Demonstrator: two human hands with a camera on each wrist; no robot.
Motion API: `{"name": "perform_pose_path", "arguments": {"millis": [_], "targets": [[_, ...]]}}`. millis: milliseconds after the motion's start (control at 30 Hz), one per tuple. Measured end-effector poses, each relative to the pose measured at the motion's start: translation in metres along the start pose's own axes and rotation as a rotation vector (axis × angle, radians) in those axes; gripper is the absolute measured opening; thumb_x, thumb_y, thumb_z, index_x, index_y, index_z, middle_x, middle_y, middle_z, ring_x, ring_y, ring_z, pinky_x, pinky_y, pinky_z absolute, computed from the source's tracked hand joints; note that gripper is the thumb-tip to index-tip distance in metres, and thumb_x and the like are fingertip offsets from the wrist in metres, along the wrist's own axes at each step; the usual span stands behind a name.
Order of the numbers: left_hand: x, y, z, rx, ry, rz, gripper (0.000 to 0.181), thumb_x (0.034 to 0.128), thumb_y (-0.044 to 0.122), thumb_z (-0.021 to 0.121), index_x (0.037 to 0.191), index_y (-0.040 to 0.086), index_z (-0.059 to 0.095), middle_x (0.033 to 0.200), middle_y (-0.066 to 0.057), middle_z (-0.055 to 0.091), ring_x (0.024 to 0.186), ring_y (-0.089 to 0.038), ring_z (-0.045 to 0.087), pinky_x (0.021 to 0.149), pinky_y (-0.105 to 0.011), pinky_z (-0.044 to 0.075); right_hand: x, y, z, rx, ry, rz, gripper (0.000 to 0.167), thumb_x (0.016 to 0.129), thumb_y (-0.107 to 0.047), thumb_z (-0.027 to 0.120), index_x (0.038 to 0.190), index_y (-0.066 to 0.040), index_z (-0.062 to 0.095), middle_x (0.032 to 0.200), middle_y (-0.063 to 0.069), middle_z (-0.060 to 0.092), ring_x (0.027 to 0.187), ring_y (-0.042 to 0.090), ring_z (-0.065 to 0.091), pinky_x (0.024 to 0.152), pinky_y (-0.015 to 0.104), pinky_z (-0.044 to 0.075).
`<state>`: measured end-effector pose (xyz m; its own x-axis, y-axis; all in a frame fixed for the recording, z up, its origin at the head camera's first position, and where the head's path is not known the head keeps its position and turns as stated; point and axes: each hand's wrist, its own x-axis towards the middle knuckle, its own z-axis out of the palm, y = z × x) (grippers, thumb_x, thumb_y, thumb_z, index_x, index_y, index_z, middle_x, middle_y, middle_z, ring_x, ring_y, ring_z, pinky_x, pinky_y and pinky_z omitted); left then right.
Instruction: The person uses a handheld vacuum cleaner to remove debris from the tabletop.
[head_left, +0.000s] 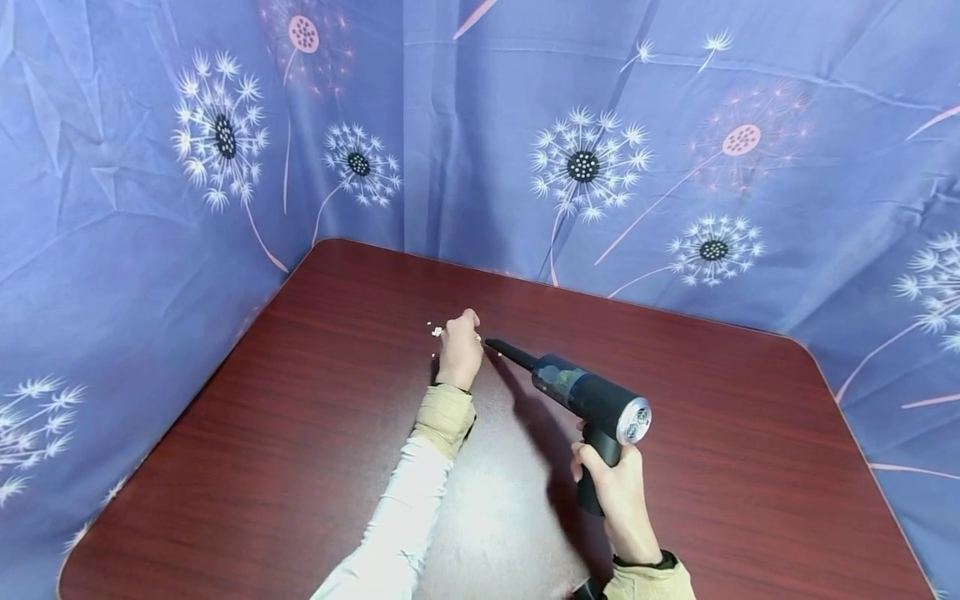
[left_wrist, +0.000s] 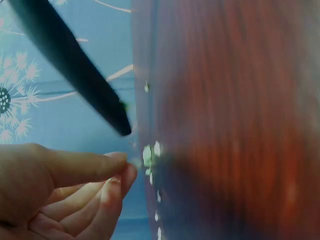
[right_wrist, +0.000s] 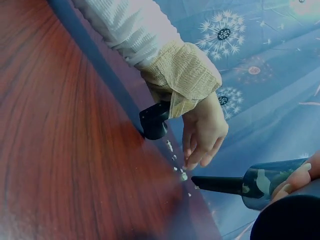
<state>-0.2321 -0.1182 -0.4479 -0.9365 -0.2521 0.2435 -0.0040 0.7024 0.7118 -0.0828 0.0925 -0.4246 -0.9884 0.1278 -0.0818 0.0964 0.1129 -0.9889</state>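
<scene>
My right hand (head_left: pixel 618 492) grips the handle of a black handheld vacuum cleaner (head_left: pixel 600 400), thumb and fingers wrapped round it. Its narrow nozzle (right_wrist: pixel 217 184) points left, with the tip close to my left hand (head_left: pixel 460 350). Pale bits show behind the see-through chamber (right_wrist: pixel 262 182). In the left wrist view, thumb and forefinger meet at their tips, and a small blurred pale scrap appears pinched there. White crumbs (left_wrist: pixel 147 156) lie on the table just past those fingertips; others (head_left: pixel 437 332) show left of the hand in the head view.
The dark red wooden table (head_left: pixel 300 433) has rounded corners. Blue curtains (head_left: pixel 480 167) with dandelion prints hang round its far and side edges. A black device (right_wrist: pixel 154 120) is strapped at the left wrist.
</scene>
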Motion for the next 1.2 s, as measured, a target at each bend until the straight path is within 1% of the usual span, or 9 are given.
{"name": "perform_pose_path", "arguments": {"millis": [200,400,600,667,733,867,967,1067,1200], "targets": [[-0.001,-0.001,-0.006,-0.033,0.002,-0.011,0.023,0.0773,-0.014,0.06,0.093,0.0,0.066,0.079,-0.013,0.071,0.078,-0.033,0.069,0.068,-0.044,0.054,0.001,-0.001,-0.004,0.004,-0.012,0.005,0.023,0.085,0.004,0.059,0.108,0.007,0.053,0.056,-0.001,0.053,0.048,0.014,0.051,0.055,0.027,0.043],[0.0,-0.005,-0.011,-0.129,-0.04,-0.054,0.036,0.0758,-0.016,0.06,0.107,0.001,0.064,0.086,-0.016,0.072,0.073,-0.028,0.069,0.068,-0.04,0.055,0.0,-0.005,-0.015,0.03,-0.007,0.035,0.022,0.086,0.004,0.058,0.106,0.002,0.052,0.055,0.0,0.053,0.047,0.013,0.05,0.053,0.027,0.043],[0.001,-0.006,-0.016,-0.041,0.035,-0.06,0.016,0.0813,-0.001,0.069,0.096,0.003,0.064,0.08,-0.01,0.072,0.077,-0.032,0.07,0.071,-0.043,0.054,-0.001,-0.005,-0.019,0.039,-0.055,0.043,0.023,0.086,0.005,0.057,0.108,0.005,0.05,0.058,-0.001,0.053,0.047,0.012,0.049,0.051,0.026,0.042],[-0.001,0.001,-0.016,0.002,0.031,0.023,0.007,0.087,0.005,0.065,0.094,0.005,0.066,0.083,-0.01,0.073,0.081,-0.032,0.07,0.072,-0.043,0.054,-0.001,-0.004,-0.016,0.031,-0.076,0.036,0.025,0.085,0.005,0.057,0.109,0.008,0.05,0.058,-0.001,0.053,0.047,0.012,0.049,0.051,0.026,0.042],[-0.006,0.012,-0.017,-0.005,-0.048,0.176,0.012,0.0936,0.013,0.058,0.097,0.007,0.068,0.09,-0.009,0.073,0.087,-0.028,0.07,0.077,-0.04,0.054,-0.003,-0.002,-0.014,0.018,-0.092,0.028,0.025,0.085,0.006,0.057,0.108,0.009,0.05,0.059,-0.001,0.054,0.047,0.013,0.049,0.052,0.027,0.043],[-0.019,0.04,-0.022,-0.178,-0.448,0.502,0.028,0.0926,0.03,0.063,0.113,0.011,0.067,0.106,-0.001,0.072,0.1,-0.015,0.066,0.089,-0.028,0.05,-0.005,-0.002,-0.01,0.01,-0.098,0.022,0.024,0.085,0.004,0.059,0.108,0.008,0.051,0.059,0.0,0.053,0.048,0.014,0.049,0.053,0.027,0.043],[-0.031,0.056,-0.027,-0.177,-0.661,0.628,0.058,0.0746,0.039,0.081,0.123,0.015,0.06,0.117,0.004,0.067,0.109,-0.012,0.059,0.096,-0.025,0.044,-0.007,-0.003,-0.01,0.031,-0.085,0.025,0.025,0.086,0.003,0.06,0.108,0.007,0.05,0.059,0.0,0.053,0.047,0.014,0.049,0.052,0.027,0.043],[-0.042,0.065,-0.024,-0.034,-0.626,0.758,0.077,0.0612,0.035,0.09,0.127,0.017,0.055,0.121,0.004,0.062,0.113,-0.015,0.055,0.098,-0.028,0.042,-0.009,-0.005,-0.012,0.053,-0.071,0.026,0.025,0.085,0.005,0.058,0.108,0.007,0.05,0.061,0.0,0.054,0.047,0.013,0.049,0.051,0.027,0.043],[-0.05,0.07,-0.007,0.079,-0.452,0.898,0.062,0.0642,0.026,0.086,0.117,0.016,0.057,0.113,0.002,0.065,0.107,-0.015,0.058,0.095,-0.027,0.044,-0.01,-0.005,-0.014,0.053,-0.078,0.026,0.024,0.086,0.005,0.057,0.108,0.007,0.049,0.061,0.0,0.054,0.047,0.013,0.049,0.05,0.027,0.042]]}}
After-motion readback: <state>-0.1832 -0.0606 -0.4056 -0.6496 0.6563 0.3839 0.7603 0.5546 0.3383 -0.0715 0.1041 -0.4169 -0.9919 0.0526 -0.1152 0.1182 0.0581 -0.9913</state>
